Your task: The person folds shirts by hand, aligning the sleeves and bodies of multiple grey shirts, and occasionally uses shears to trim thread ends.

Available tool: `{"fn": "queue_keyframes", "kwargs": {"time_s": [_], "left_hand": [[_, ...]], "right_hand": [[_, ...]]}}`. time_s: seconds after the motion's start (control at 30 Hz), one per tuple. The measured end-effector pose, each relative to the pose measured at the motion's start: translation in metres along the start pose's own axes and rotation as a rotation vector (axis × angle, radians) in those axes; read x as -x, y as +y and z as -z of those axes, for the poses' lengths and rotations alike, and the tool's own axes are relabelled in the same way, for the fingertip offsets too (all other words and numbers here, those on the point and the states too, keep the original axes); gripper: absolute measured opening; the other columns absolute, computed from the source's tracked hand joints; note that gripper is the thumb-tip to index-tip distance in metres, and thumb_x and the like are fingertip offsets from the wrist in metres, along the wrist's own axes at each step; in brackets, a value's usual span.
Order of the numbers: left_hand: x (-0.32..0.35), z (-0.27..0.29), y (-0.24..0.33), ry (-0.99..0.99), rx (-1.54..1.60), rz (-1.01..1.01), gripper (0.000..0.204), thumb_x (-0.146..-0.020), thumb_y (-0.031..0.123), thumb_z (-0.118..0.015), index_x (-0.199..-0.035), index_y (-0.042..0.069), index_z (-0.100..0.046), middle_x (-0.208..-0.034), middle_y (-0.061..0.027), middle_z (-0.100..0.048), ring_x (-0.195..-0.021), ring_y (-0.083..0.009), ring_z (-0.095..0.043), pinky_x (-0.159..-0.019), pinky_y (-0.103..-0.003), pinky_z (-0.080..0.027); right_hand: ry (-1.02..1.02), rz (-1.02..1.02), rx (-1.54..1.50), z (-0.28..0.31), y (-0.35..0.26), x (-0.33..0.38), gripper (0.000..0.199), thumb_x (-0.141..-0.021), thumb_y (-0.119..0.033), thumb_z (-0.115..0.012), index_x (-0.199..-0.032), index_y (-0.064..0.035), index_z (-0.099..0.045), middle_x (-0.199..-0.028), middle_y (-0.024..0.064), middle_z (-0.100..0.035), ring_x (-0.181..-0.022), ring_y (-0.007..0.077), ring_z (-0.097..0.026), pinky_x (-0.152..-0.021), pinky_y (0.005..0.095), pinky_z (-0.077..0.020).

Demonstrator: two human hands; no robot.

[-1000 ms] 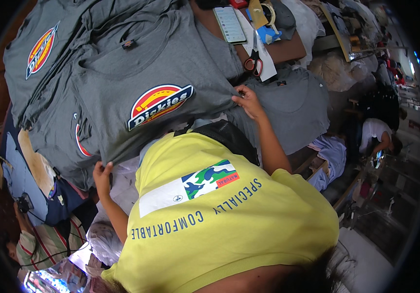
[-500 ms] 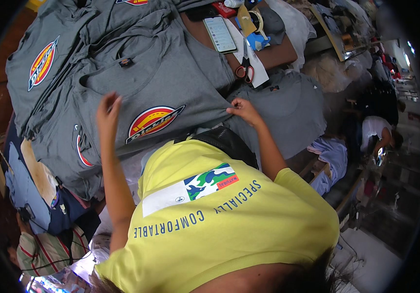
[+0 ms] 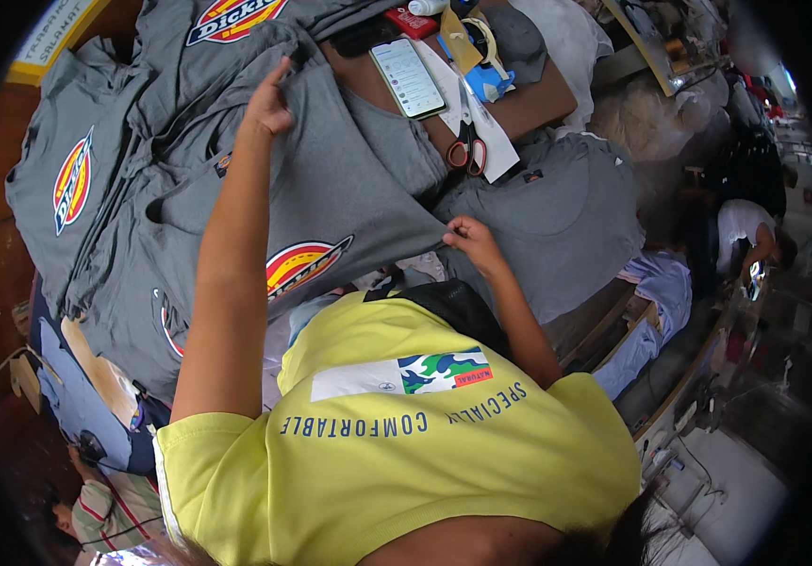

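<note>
A grey T-shirt with a red, yellow and white oval print lies spread in front of me. My right hand pinches its hem or edge near the right corner, pulling the cloth taut. Stretched out over the far part of the shirt is my left hand, its fingers extended and apart, with nothing visible in it. My left forearm covers part of the shirt's neckline and print. More grey shirts with like prints, such as a printed shirt, are heaped on the left and far side.
Beyond the shirt, a brown surface bears a phone, scissors, a white paper strip and a tape dispenser. Another grey shirt lies to the right. Other people are at the far right and lower left.
My left hand has moved up and away, from near the shirt's neckline to its far side. The right hand keeps its pinch on the shirt. The view has shifted slightly.
</note>
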State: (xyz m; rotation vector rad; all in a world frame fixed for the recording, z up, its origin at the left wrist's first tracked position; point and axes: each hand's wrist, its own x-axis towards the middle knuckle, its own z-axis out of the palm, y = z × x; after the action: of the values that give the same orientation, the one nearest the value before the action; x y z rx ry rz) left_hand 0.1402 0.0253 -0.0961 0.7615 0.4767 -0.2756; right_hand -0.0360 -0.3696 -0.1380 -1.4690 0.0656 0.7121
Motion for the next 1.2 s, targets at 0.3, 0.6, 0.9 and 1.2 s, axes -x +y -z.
{"fn": "queue_keyframes", "kwargs": {"time_s": [0.3,0.6,0.9,1.2], "left_hand": [[0.016,-0.004,0.04,-0.26,0.26,-0.153,0.055,-0.085,0.041,-0.048,-0.117,-0.003,-0.045,-0.119,-0.0173,-0.049,-0.112,-0.0281,-0.046,-0.097,-0.04,-0.034],[0.032,-0.003,0.052,-0.463,0.377,-0.108,0.059,-0.085,0.045,-0.045,-0.119,-0.004,-0.043,-0.12,-0.0182,-0.048,-0.115,-0.029,-0.043,-0.099,-0.043,-0.029],[0.042,0.033,0.039,-0.482,0.451,-0.194,0.062,-0.082,0.05,-0.048,-0.111,-0.004,-0.048,-0.105,-0.0148,-0.057,-0.096,-0.0262,-0.055,-0.087,-0.04,-0.042],[0.064,0.068,-0.005,-0.096,0.511,-0.38,0.044,-0.079,0.053,-0.051,-0.074,0.01,-0.055,-0.052,0.0028,-0.044,-0.043,-0.0097,-0.038,-0.046,-0.022,-0.034]], "right_hand": [[-0.082,0.201,-0.249,0.003,-0.043,0.008,0.014,-0.078,-0.012,-0.062,-0.083,-0.0073,-0.05,-0.101,0.0026,-0.051,-0.094,0.0104,-0.044,-0.086,0.0239,-0.0311],[-0.14,0.0,0.182,-0.001,-0.058,-0.012,0.018,-0.079,-0.002,-0.056,-0.097,-0.0006,-0.053,-0.081,-0.0015,-0.048,-0.069,0.0071,-0.045,-0.063,0.0219,-0.0389],[0.2,0.433,0.739,-0.004,-0.06,-0.024,0.022,-0.07,-0.01,-0.068,-0.086,0.0018,-0.058,-0.085,0.0087,-0.057,-0.074,0.0193,-0.055,-0.065,0.0265,-0.0436],[0.243,0.598,0.742,-0.035,-0.071,-0.03,0.027,-0.071,-0.015,-0.067,-0.094,-0.0048,-0.058,-0.094,0.0088,-0.055,-0.091,0.0246,-0.052,-0.079,0.0328,-0.0403]]}}
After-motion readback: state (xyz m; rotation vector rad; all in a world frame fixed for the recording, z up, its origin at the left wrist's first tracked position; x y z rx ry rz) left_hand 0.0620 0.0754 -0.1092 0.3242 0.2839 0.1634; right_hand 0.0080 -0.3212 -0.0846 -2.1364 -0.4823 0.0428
